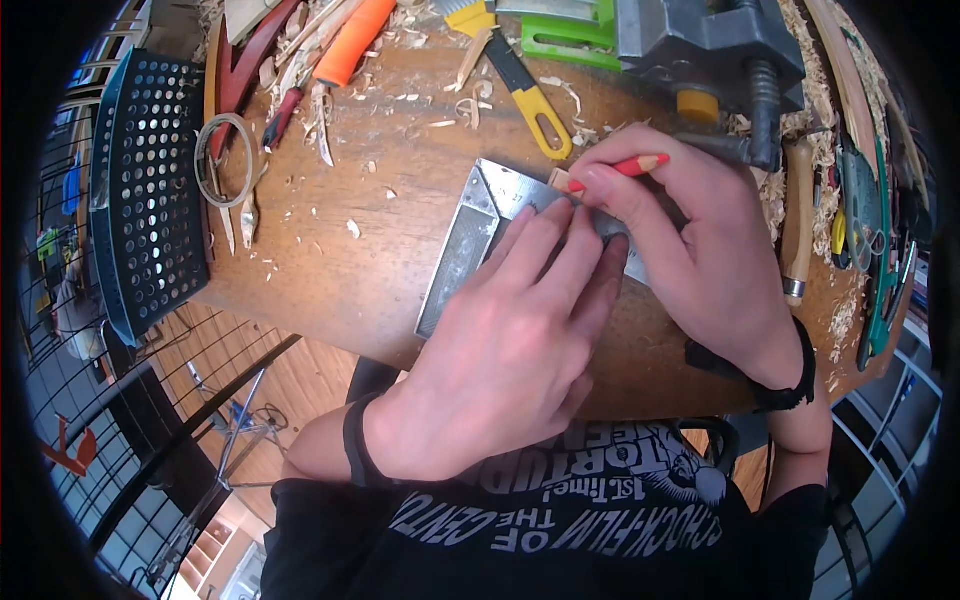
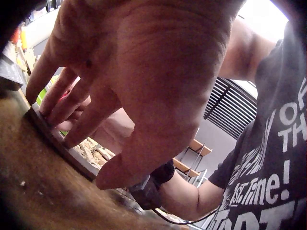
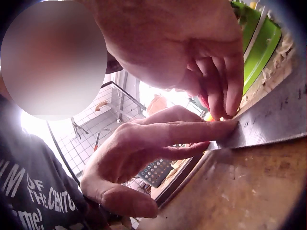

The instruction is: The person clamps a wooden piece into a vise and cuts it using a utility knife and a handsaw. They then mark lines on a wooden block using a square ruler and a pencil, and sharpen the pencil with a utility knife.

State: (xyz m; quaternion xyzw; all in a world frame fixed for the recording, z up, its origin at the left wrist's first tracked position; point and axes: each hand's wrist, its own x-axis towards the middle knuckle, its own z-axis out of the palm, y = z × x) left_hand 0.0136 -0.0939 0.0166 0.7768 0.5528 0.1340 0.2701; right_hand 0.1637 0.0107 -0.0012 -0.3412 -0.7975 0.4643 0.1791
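A metal try square (image 1: 455, 265) lies on the wooden bench, its marked blade (image 3: 276, 117) running off to the right. My left hand (image 1: 520, 320) rests on it with the fingers extended, fingertips pressing on the blade. Just beyond that blade, my right hand (image 1: 715, 240) pinches a red pencil (image 1: 625, 170) between thumb and fingers. One sharpened end of the pencil points up and right, away from the square. A small pale piece of wood (image 1: 560, 180) shows at the blade's far edge, beside the right fingertips. The right palm hides part of the blade.
A perforated dark basket (image 1: 150, 190) stands at the left edge, near a pale ring (image 1: 225, 160). Further back lie an orange-handled tool (image 1: 350, 45), a yellow and black handle (image 1: 525, 95), a green tool (image 1: 570, 35) and a metal vise (image 1: 710, 50). Wood shavings are scattered around.
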